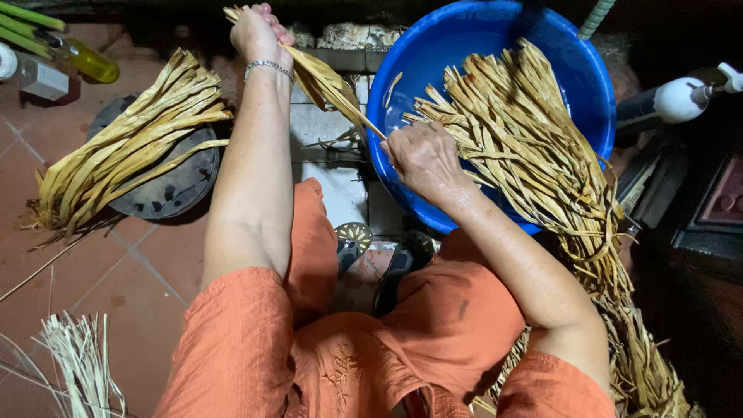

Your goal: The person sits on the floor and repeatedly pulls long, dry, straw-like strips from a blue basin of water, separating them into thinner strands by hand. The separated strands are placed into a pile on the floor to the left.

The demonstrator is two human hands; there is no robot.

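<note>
Left hand (259,31) and right hand (424,159) each clench an end of the leaf strip (329,85), seemingly light, limp, wet, best held at its ends

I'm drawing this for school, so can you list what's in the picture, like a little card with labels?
Left hand: left hand raised, gripping one end of a tan leaf strip
Right hand: right hand at the rim of the blue basin, holding the strip's other end
In the basin: big bundle of tan strips, spilling over the edge
On the left: another bundle lying on a dark round board
Floor: reddish tiles
Clothes: orange
</note>
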